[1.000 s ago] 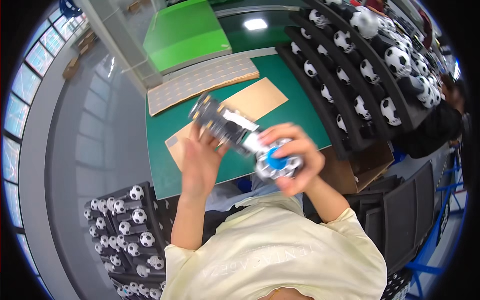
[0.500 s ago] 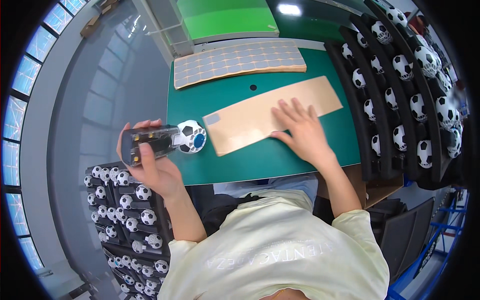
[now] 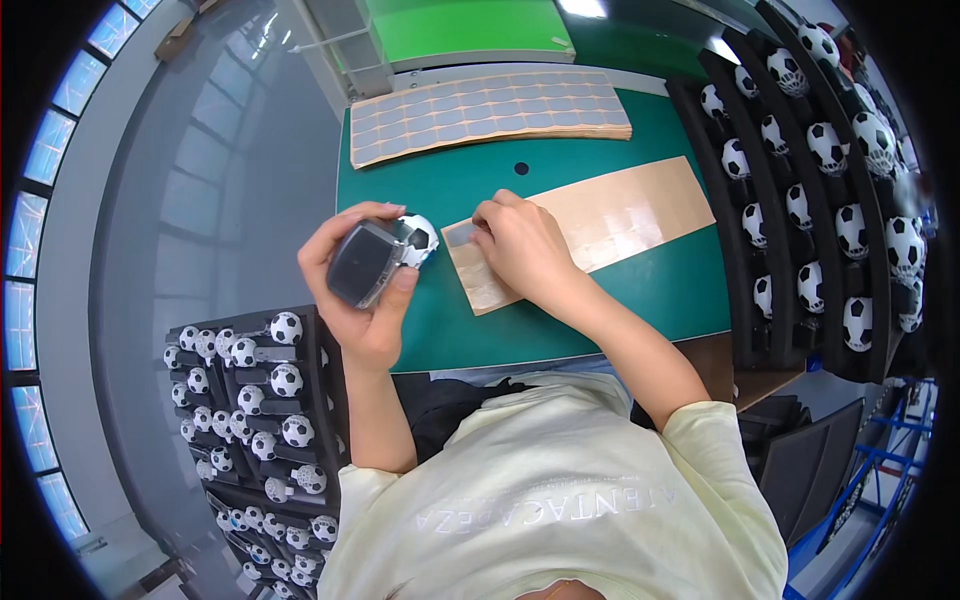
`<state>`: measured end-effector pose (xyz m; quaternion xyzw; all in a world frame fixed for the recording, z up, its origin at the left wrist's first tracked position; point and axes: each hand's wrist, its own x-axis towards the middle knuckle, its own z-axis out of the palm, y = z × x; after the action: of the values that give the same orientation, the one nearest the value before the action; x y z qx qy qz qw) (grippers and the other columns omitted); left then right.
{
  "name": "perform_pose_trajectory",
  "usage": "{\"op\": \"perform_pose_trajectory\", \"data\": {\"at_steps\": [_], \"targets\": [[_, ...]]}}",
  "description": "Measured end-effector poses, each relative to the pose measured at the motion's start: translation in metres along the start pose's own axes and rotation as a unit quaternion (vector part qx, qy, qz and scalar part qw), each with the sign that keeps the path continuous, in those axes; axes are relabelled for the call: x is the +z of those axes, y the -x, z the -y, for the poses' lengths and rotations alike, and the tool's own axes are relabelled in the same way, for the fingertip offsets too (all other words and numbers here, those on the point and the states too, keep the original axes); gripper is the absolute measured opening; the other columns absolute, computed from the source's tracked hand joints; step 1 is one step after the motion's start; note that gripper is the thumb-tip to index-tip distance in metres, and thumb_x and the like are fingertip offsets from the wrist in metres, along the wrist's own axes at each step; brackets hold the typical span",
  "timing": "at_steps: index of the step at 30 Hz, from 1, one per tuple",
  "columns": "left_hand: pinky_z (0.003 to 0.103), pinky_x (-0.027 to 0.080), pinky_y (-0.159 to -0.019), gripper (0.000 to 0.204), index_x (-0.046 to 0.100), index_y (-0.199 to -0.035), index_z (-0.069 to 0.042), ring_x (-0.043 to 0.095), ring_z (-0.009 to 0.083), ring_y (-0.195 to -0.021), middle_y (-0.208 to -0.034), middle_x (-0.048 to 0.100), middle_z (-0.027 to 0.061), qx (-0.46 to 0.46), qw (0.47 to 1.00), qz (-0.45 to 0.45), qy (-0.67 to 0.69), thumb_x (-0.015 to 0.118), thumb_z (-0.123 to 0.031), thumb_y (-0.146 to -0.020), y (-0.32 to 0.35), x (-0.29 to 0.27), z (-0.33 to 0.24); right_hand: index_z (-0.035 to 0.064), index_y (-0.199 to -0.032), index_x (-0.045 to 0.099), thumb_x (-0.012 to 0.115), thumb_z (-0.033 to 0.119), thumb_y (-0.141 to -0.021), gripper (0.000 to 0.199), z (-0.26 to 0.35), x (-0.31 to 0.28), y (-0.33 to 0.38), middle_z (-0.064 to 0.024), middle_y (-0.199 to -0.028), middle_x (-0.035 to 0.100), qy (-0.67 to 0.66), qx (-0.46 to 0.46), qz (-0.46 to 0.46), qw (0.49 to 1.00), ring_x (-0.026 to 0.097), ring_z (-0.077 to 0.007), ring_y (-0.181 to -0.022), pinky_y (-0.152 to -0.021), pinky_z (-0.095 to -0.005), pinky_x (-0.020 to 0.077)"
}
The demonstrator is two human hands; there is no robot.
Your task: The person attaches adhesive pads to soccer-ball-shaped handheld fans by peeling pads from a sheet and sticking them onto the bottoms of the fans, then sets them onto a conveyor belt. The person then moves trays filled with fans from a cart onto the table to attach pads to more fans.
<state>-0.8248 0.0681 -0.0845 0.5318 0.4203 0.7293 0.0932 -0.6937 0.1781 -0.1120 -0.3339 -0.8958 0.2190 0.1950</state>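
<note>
- left hand closed around a small packaged football toy, dark box end toward the palm, ball end toward the table; held above the left edge of the green table
- right hand flat-ish on the near end of a tan sticker sheet, fingertips pinching at one sticker, nothing lifted clear
- stack of sticker sheets at the far table edge
- racks of footballs lower left

Green tabletop; tan sticker sheet with pale squares; black-and-white football-patterned toy in a dark grey package; matching balls in black trays.
</note>
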Motion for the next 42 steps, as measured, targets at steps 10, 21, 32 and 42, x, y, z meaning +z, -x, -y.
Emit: {"op": "perform_pose_trajectory", "data": {"at_steps": [10,21,32,42], "targets": [[0.038,0.041,-0.092,0.05,0.04,-0.114,0.0,0.054,0.03,-0.104,-0.111,0.054,0.025,-0.018,0.994,0.102,-0.018,0.07,-0.016,-0.076,0.003,0.0,-0.01,-0.0014,-0.08,0.06,0.068,0.012,-0.073,0.017,0.009,0.007,-0.006,-0.0153,-0.082,0.06,-0.013,0.074,0.005,0.997,0.061,-0.0316,-0.076,-0.068,-0.0389,0.0479],[0.042,0.038,-0.095,0.054,0.045,-0.116,-0.002,0.053,0.0275,-0.106,-0.112,0.056,0.0181,0.013,0.987,0.128,-0.099,0.072,-0.005,-0.069,0.001,-0.001,-0.013,-0.0018,-0.084,0.059,0.066,0.013,-0.077,0.017,0.01,0.003,-0.015,-0.0161,-0.088,0.063,-0.033,0.093,0.067,0.993,0.062,-0.0294,-0.08,-0.072,-0.0367,0.0489],[0.049,0.029,-0.101,0.054,0.046,-0.115,-0.005,0.055,0.0273,-0.104,-0.11,0.059,0.0131,0.048,0.994,0.055,-0.086,0.074,-0.01,-0.07,-0.007,0.012,-0.021,0.0031,-0.094,0.055,0.061,0.017,-0.085,0.018,-0.022,-0.068,0.025,-0.0135,-0.099,0.059,-0.713,0.163,0.06,0.68,0.062,-0.0206,-0.087,-0.063,-0.029,0.0524],[0.05,0.031,-0.098,0.051,0.048,-0.114,-0.008,0.054,0.0278,-0.102,-0.108,0.056,0.0095,0.04,0.963,0.246,-0.103,0.073,-0.007,-0.068,-0.006,0.063,-0.01,-0.004,-0.089,0.049,0.057,-0.001,-0.085,0.009,0.04,-0.144,0.076,-0.0073,-0.073,0.057,-0.493,0.114,-0.089,0.858,0.053,-0.006,-0.054,-0.039,-0.0145,0.0358]]}}
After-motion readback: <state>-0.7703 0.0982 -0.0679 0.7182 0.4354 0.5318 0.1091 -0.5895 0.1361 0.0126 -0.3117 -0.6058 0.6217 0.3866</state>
